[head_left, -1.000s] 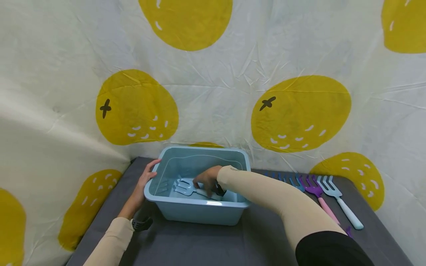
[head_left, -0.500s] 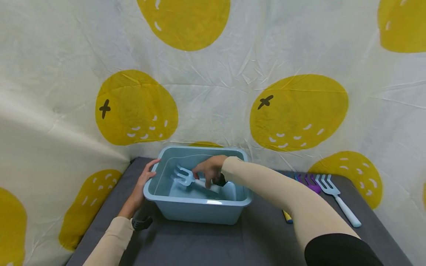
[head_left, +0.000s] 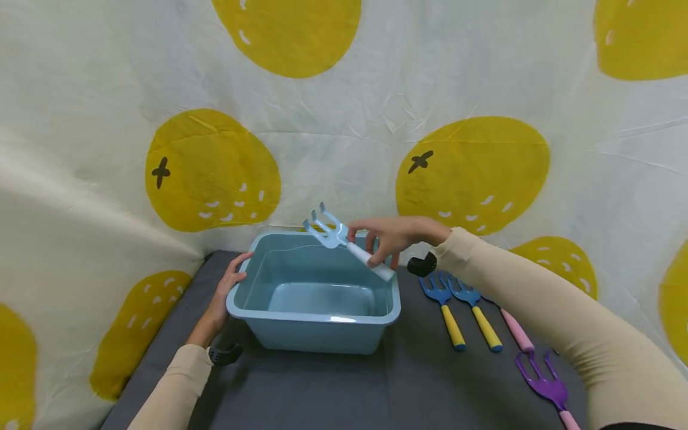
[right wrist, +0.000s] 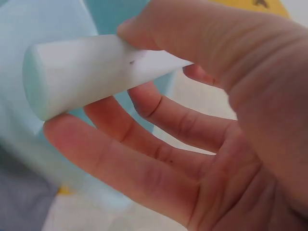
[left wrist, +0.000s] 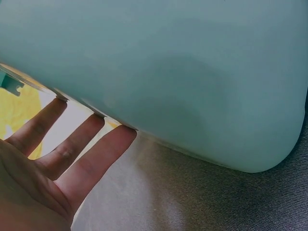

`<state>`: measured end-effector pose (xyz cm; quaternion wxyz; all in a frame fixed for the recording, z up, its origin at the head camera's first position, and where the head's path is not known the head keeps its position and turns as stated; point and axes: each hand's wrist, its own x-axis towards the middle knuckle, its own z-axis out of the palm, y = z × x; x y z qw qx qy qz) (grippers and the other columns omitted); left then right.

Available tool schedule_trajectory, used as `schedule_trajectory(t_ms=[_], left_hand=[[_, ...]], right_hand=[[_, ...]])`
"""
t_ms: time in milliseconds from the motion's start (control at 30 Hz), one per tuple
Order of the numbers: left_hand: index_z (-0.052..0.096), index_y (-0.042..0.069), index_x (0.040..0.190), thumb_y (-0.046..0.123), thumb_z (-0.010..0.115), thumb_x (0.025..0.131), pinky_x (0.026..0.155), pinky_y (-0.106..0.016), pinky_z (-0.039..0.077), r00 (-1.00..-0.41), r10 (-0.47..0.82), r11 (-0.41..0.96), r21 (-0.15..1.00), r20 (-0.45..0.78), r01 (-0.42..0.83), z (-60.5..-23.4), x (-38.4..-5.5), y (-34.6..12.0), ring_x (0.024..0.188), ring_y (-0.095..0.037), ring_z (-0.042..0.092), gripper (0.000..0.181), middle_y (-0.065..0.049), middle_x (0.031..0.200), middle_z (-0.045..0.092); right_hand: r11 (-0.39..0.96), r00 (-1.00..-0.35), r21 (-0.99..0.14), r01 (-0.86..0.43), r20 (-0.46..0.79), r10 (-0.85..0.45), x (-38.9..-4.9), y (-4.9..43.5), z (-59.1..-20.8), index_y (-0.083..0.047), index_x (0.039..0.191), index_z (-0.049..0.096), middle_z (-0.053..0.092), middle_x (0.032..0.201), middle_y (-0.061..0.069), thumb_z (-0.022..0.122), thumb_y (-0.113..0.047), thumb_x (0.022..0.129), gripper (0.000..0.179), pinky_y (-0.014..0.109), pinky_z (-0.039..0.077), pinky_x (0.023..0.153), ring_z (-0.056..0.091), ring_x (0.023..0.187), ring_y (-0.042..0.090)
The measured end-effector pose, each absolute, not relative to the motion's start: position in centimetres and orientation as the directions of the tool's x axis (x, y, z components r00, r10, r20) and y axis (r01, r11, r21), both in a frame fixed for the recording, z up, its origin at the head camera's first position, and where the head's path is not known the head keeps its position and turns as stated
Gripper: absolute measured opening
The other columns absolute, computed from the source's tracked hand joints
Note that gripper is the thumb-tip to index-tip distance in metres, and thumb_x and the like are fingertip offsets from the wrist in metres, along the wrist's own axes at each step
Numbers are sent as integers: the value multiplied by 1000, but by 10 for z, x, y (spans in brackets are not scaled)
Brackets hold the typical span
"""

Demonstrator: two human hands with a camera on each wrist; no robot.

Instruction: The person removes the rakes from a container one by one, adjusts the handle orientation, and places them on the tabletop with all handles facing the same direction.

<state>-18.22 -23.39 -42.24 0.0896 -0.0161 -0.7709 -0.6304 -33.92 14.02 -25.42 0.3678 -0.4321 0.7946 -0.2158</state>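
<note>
My right hand (head_left: 396,236) pinches the pale handle (right wrist: 86,72) of a light blue hand rake (head_left: 335,236), thumb on one side and fingers on the other. The rake hangs tilted over the right back part of a light blue plastic tub (head_left: 312,318), its three bent tines pointing up and left. Inside, the tub's bottom shows bare. At the tub's left rim rests my left hand (head_left: 221,294). In the left wrist view its extended fingers (left wrist: 103,154) touch the tub's edge with their tips.
Right of the tub lie two blue garden forks (head_left: 442,294) with yellow handles. Beyond them are a pink handle (head_left: 517,329), its head hidden by my right arm, and a purple hand rake (head_left: 548,385). A patterned cloth (head_left: 344,161) hangs behind the dark tabletop (head_left: 322,388).
The right hand has lifted the light blue hand rake up out of the tub and moved it right. The left hand has stayed at the rim. More tools show as the right arm shifted.
</note>
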Motion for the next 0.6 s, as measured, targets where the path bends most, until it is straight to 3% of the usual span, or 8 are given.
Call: schedule_trajectory(t_ms=[300, 600], left_hand=[[28, 20, 161, 29, 30, 108, 104, -48, 30, -982, -83, 216, 965, 169, 148, -426, -184, -232, 134, -30, 29, 54, -10, 164, 19], [26, 22, 162, 31, 29, 109, 106, -50, 27, -984, -98, 222, 967, 151, 126, -422, -184, -226, 137, -30, 26, 53, -7, 166, 16]], right_hand=[[540, -486, -724, -430, -318, -814, -323, 246, -261, -13, 135, 41, 65, 104, 19, 75, -10, 94, 54, 49, 61, 63, 72, 81, 32], [439, -556, -827, -351, -193, -809, -291, 347, -316, -3, 134, 41, 57, 92, 22, 75, -7, 93, 53, 49, 59, 53, 69, 65, 35]])
